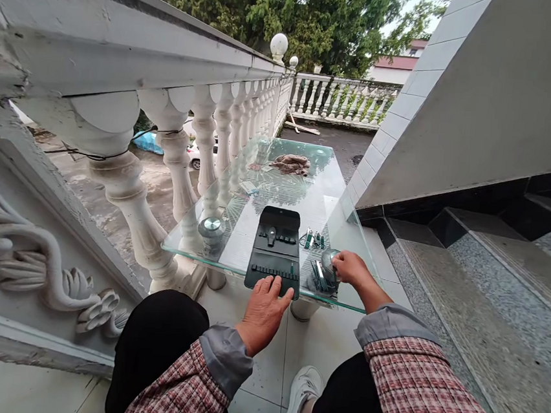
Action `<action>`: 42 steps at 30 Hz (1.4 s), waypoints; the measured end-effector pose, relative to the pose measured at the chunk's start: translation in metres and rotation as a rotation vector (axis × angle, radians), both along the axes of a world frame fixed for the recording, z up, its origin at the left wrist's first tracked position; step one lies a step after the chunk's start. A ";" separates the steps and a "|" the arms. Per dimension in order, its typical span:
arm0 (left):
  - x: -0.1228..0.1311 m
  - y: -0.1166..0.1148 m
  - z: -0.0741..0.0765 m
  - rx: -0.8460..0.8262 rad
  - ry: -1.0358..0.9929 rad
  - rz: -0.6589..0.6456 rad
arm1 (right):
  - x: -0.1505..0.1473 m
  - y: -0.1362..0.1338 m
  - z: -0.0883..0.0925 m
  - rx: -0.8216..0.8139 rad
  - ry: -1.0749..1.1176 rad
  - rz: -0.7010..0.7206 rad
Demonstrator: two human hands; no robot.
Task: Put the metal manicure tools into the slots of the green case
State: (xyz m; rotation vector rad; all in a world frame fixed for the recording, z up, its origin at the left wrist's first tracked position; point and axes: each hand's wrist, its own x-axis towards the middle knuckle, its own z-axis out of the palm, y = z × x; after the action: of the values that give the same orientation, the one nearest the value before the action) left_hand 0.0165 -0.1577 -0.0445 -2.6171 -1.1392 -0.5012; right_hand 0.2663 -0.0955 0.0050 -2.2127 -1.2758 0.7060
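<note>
A black folding case (274,263) with rows of elastic loops lies unfolded near the front edge of the glass table. One small dark tool (271,236) sits in its upper row, and a thin green-looking tool (291,268) stands in the lower row. My left hand (266,306) rests flat on the case's near edge, fingers extended. To the right, my right hand (351,269) has its fingers pinched together beside a pile of slim metal tools (320,277); whatever is between the fingertips is hidden. Several more small tools (314,239) lie just beyond that pile.
The glass table (234,232) has round metal leg caps (212,224). A brown cloth (291,164) lies at its far end, a small packet (249,188) at left. White balustrade (177,158) borders the left; stone steps (473,277) rise on the right.
</note>
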 end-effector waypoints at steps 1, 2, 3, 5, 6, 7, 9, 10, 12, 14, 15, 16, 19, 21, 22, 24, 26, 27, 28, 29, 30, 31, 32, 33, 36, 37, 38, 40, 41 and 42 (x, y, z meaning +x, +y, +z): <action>0.000 0.000 0.000 -0.004 0.003 0.001 | 0.000 0.000 0.002 0.040 0.043 -0.017; 0.000 0.000 0.000 -0.007 0.006 0.004 | -0.002 -0.001 0.004 0.080 0.091 -0.029; 0.000 0.000 0.000 -0.010 0.009 0.006 | -0.005 -0.001 0.005 0.119 0.142 -0.036; -0.001 -0.001 0.000 -0.014 0.014 0.010 | -0.014 -0.002 0.008 0.184 0.245 -0.032; -0.001 -0.001 0.000 -0.016 0.015 0.010 | -0.020 -0.002 0.009 0.207 0.293 -0.025; -0.001 -0.001 0.000 -0.018 0.015 0.010 | -0.026 -0.002 0.010 0.226 0.336 -0.018; -0.001 -0.001 0.000 -0.017 0.014 0.009 | -0.037 0.000 0.009 0.253 0.408 -0.005; -0.001 -0.001 0.000 -0.015 0.014 0.007 | -0.042 0.001 0.008 0.265 0.437 0.000; -0.001 -0.001 -0.001 -0.008 0.012 0.003 | -0.049 0.004 0.005 0.286 0.478 0.008; -0.001 -0.001 -0.001 -0.003 0.008 -0.002 | -0.053 0.009 0.002 0.307 0.500 0.014; -0.001 -0.001 -0.002 -0.001 0.004 -0.004 | -0.054 0.011 -0.001 0.316 0.505 0.016; -0.002 -0.001 -0.002 0.001 0.001 -0.006 | -0.055 0.014 -0.003 0.324 0.506 0.017; -0.002 -0.001 -0.003 0.005 -0.005 -0.016 | -0.056 0.021 -0.010 0.345 0.489 0.011; -0.002 -0.001 -0.004 0.004 -0.007 -0.018 | -0.058 0.025 -0.014 0.356 0.465 -0.002; -0.002 -0.001 -0.005 0.005 -0.008 -0.018 | -0.059 0.026 -0.015 0.359 0.451 -0.009; -0.001 0.000 -0.006 0.008 -0.010 -0.017 | -0.062 0.028 -0.017 0.360 0.420 -0.018; -0.001 0.000 -0.007 0.015 -0.012 -0.017 | -0.065 0.030 -0.017 0.354 0.387 -0.016; -0.002 0.000 -0.007 0.018 -0.014 -0.016 | -0.066 0.030 -0.017 0.349 0.370 -0.009; -0.002 0.000 -0.007 0.020 -0.014 -0.016 | -0.067 0.031 -0.017 0.341 0.353 0.001; -0.002 0.000 -0.006 0.020 -0.014 -0.016 | -0.068 0.031 -0.017 0.331 0.337 0.013; -0.002 0.000 -0.006 0.018 -0.012 -0.017 | -0.068 0.031 -0.018 0.320 0.323 0.028; -0.002 0.000 -0.005 0.017 -0.008 -0.018 | -0.068 0.031 -0.019 0.307 0.308 0.044; -0.002 -0.001 -0.005 0.017 -0.005 -0.018 | -0.068 0.031 -0.021 0.292 0.292 0.059; -0.001 -0.001 -0.004 0.020 -0.003 -0.017 | -0.068 0.031 -0.022 0.276 0.274 0.074; -0.001 -0.001 -0.004 0.031 -0.002 -0.013 | -0.066 0.030 -0.024 0.221 0.199 0.119; -0.001 -0.001 -0.004 0.032 -0.001 -0.012 | -0.066 0.029 -0.024 0.205 0.169 0.136; -0.001 -0.001 -0.004 0.031 0.000 -0.013 | -0.065 0.027 -0.023 0.191 0.138 0.155; -0.001 -0.001 -0.004 0.023 0.005 -0.013 | -0.065 0.025 -0.019 0.173 0.079 0.200; -0.001 -0.001 -0.004 0.020 0.007 -0.012 | -0.064 0.023 -0.016 0.167 0.050 0.225; -0.001 -0.001 -0.004 0.017 0.008 -0.011 | -0.064 0.022 -0.013 0.163 0.023 0.250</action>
State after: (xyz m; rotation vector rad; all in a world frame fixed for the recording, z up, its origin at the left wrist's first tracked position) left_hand 0.0157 -0.1588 -0.0486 -2.6099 -1.1138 -0.5001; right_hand 0.2020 -0.0739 -0.0077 -1.9312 -1.5580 0.6896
